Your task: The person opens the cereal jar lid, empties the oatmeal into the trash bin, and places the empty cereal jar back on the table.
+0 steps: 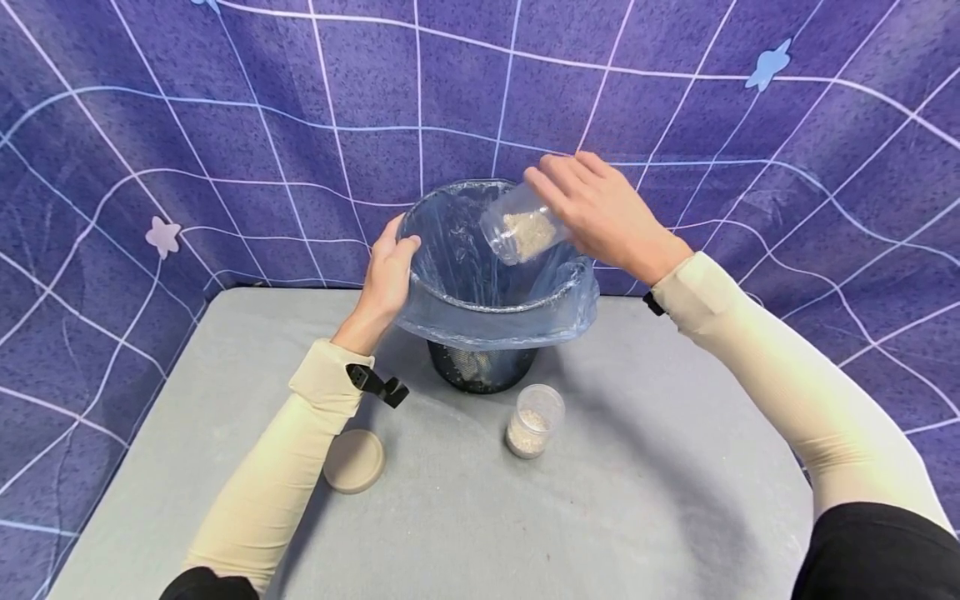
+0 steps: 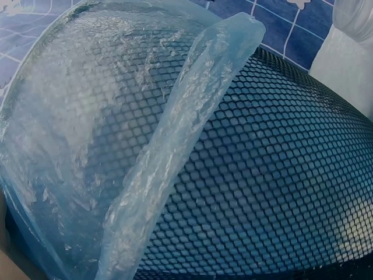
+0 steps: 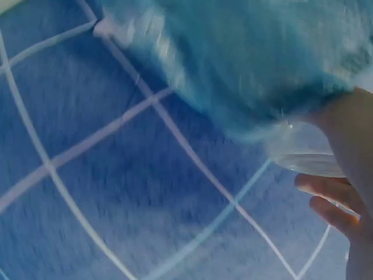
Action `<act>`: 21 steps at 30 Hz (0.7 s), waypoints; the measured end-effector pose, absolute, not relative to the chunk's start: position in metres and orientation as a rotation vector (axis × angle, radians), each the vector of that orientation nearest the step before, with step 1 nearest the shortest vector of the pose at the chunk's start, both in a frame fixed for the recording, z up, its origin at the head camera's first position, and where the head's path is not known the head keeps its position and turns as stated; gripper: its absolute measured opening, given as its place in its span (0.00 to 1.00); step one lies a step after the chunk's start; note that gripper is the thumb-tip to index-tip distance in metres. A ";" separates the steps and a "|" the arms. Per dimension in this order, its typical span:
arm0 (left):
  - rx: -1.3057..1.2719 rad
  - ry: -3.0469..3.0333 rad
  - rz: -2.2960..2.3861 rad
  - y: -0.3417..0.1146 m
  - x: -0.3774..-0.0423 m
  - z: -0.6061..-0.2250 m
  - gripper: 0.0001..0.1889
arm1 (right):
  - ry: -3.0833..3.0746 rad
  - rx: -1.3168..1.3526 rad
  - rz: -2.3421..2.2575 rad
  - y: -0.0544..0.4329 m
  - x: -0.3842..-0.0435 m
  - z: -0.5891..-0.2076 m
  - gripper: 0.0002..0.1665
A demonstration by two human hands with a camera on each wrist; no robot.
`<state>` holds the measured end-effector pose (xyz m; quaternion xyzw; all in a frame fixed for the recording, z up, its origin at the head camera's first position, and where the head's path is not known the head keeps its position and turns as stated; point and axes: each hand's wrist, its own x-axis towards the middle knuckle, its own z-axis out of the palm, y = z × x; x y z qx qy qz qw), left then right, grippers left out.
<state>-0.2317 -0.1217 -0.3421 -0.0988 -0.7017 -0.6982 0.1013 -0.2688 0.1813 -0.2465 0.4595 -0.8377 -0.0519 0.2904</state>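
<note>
At upper centre of the head view, the right hand (image 1: 592,207) has its fingers curled round a clear cup (image 1: 519,223), tilted over the bin (image 1: 491,367) with pale grain (image 1: 531,235) inside; just left of centre, the left hand (image 1: 387,271) clasps the bin's edge through the bag (image 1: 491,327), thumb over the top. For a clean pour, the tilt should probably grow gradually, the cup low and well inside the edge, while firm left fingers pin the bag. The 2nd cup (image 1: 534,421), upright at lower centre, is best left undisturbed.

Head cam: fwd/dn over table (image 1: 637,517). L wrist: v. close, bin (image 2: 274,169). R wrist: close, twd curtain (image 3: 140,175); all share bag (image 1: 487,327).
</note>
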 end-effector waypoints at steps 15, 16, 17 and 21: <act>-0.298 -2.104 -2.062 -0.123 -0.231 -0.341 0.29 | -2.348 1.147 0.026 0.178 -0.268 -0.241 0.51; -0.298 -2.112 -2.054 -0.123 -0.231 -0.341 0.29 | -2.369 1.124 0.060 0.178 -0.268 -0.240 0.51; -0.298 -2.119 -2.048 -0.124 -0.231 -0.341 0.29 | -2.388 1.104 0.093 0.177 -0.268 -0.239 0.52; -0.303 -2.117 -2.044 -0.125 -0.232 -0.342 0.29 | -2.431 1.059 0.201 0.176 -0.268 -0.237 0.53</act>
